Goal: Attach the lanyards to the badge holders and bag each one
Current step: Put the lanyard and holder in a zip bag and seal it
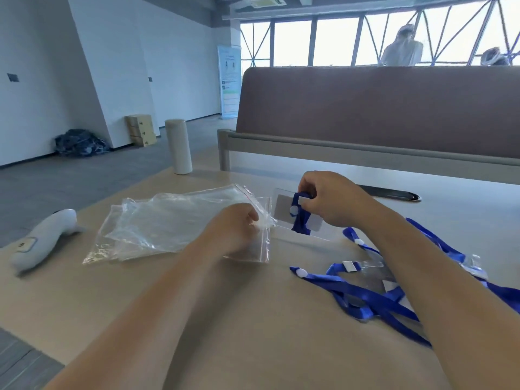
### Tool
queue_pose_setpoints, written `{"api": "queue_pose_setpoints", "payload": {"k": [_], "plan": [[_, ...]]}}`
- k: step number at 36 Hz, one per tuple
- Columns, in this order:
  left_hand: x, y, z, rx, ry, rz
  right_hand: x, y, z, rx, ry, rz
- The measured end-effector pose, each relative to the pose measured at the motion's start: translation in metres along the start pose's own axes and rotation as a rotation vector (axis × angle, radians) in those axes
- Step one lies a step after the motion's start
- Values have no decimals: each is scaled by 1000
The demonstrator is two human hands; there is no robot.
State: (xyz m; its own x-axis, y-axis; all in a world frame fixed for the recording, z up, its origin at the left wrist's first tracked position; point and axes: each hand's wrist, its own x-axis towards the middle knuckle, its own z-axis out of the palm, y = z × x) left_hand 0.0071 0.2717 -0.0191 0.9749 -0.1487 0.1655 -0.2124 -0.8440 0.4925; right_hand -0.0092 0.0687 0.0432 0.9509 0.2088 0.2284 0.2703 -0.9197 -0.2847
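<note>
Saw a tall white cylindrical flask (178, 146) at the far edge of the beige table (253, 319), a white handheld device (45, 240) lying left, and tangled blue ribbon lanyards (365, 294) heaped right. Found the left hand (236, 229) curled, seemingly pinching the mouth of a clear plastic zip bag (257, 250). Found the right hand (329, 201) just beside it, gripping a clear badge holder (281, 211) with a folded blue strap (299, 222).

On the worktop (253, 319), a controller (42, 243) lies left of the bags (157, 223), a bottle (178, 146) behind them, badge holder (282, 208) and lanyards (365, 294) to their right.
</note>
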Motion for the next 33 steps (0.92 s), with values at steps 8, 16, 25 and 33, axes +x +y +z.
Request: {"api": "queue_pose_setpoints", "payload": {"k": [8, 16, 25, 33], "plan": [[-7, 17, 8, 198, -121, -51, -5, -1, -2, -14, -17, 1], [-7, 17, 6, 193, -121, -22, -7, -5, -3, -14, -38, 3], [3, 20, -12, -55, -53, -33, -8, -8, -13, 19, 25, -12], [19, 42, -33, -178, -85, -31, -12, -2, -40, 59, 104, 12]]}}
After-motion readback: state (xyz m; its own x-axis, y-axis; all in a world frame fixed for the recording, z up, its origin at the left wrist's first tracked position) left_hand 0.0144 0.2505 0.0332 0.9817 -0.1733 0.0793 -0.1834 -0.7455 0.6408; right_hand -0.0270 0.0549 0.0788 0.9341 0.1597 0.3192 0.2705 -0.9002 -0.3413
